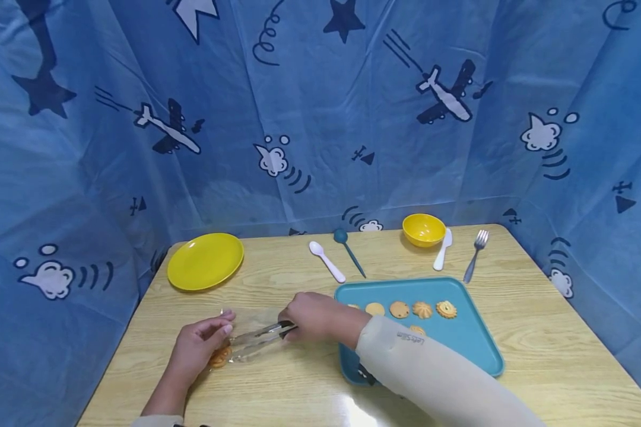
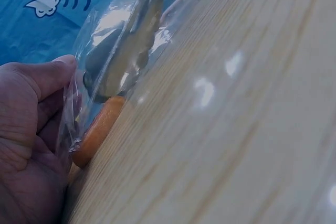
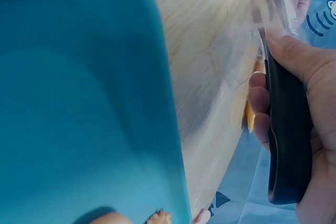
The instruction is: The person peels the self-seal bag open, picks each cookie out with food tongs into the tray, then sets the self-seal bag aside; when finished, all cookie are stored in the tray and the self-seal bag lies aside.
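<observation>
My left hand pinches the edge of a clear plastic bag at the table's left front. A brown cookie lies at the bag's left end, close to my fingers; the left wrist view shows this cookie edge-on, near the tabletop. My right hand grips a pair of tongs by the black handle. The metal arms of the tongs reach leftward into the bag. Their scalloped tips show through the plastic, just above the cookie.
A teal tray with several cookies sits partly under my right forearm. Behind are a yellow plate, a white spoon, a dark green spoon, a yellow bowl, a white knife and a fork. A blue curtain encloses the table.
</observation>
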The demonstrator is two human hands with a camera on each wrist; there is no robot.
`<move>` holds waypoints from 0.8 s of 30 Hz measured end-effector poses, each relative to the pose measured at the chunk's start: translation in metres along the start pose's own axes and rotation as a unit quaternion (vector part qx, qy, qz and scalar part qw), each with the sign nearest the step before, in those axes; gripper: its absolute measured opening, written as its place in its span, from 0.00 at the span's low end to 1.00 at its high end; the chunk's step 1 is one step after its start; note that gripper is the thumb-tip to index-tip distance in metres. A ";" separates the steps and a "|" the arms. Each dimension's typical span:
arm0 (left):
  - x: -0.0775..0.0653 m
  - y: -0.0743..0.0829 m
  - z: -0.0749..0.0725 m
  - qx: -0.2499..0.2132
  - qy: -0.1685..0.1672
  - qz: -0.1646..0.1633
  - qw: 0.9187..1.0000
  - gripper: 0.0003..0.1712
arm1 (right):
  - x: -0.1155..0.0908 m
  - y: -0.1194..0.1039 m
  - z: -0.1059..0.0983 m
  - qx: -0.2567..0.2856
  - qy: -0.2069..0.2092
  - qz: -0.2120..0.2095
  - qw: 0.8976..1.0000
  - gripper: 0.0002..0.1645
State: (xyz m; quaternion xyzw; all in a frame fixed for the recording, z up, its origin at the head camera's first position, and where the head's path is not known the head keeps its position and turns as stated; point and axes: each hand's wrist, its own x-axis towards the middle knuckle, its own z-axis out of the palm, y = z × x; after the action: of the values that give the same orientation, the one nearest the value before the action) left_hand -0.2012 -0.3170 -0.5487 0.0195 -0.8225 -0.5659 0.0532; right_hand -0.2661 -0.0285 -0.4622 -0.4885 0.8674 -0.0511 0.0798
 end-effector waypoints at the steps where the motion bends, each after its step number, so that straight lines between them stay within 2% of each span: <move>1: 0.000 0.000 -0.001 0.002 0.000 -0.001 1.000 0.16 | -0.001 0.001 0.000 -0.001 0.000 0.000 1.000 0.14; 6: 0.001 0.001 -0.001 0.009 0.002 0.003 1.000 0.17 | -0.001 0.002 -0.002 -0.010 0.005 -0.003 1.000 0.13; 12: 0.000 -0.001 0.000 -0.003 0.009 0.008 1.000 0.16 | 0.005 -0.002 0.003 -0.010 0.010 -0.013 1.000 0.13; 17: -0.001 -0.001 0.000 -0.003 0.010 -0.002 1.000 0.16 | 0.010 -0.005 0.008 -0.022 0.013 -0.016 1.000 0.14; 24: 0.000 0.000 -0.001 0.000 0.004 -0.002 1.000 0.17 | 0.005 -0.007 0.005 -0.013 0.018 -0.015 1.000 0.16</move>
State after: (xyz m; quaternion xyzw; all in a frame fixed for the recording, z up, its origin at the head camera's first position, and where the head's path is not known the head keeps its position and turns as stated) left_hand -0.2010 -0.3177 -0.5487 0.0234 -0.8223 -0.5658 0.0554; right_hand -0.2621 -0.0358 -0.4660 -0.5015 0.8618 -0.0499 0.0576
